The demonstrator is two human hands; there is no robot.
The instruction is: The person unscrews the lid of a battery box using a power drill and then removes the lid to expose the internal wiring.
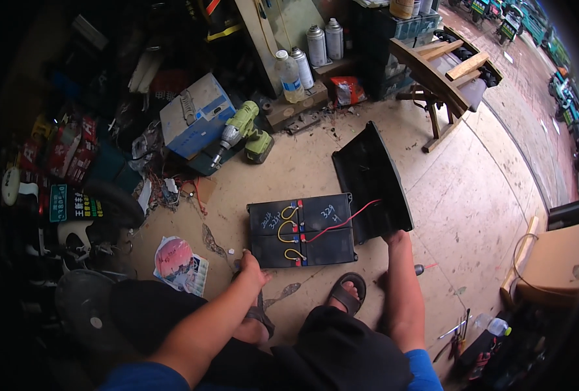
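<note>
A block of black batteries (273, 251) lies on the floor in front of my feet. Short yellow wires (281, 232) link its terminals, and pale handwriting marks the tops. My left hand (253, 268) is closed about the block's near left corner, fingers along the side and thumb in front. From the terminals a red wire (335, 228) runs right to the open black case (371, 176), which stands tilted against the block's right side. My right hand (397, 238) grips the near end of this case, its fingertips mostly hidden behind the edge.
A green cordless drill (240, 130) stands beyond the block, beside a blue-grey box (195, 117). Spray cans (317, 45) and a bottle (289, 77) line the back. Printed sheets (178, 264) lie left; screwdrivers (459, 339) lie right. A wooden stool (433, 85) is far right.
</note>
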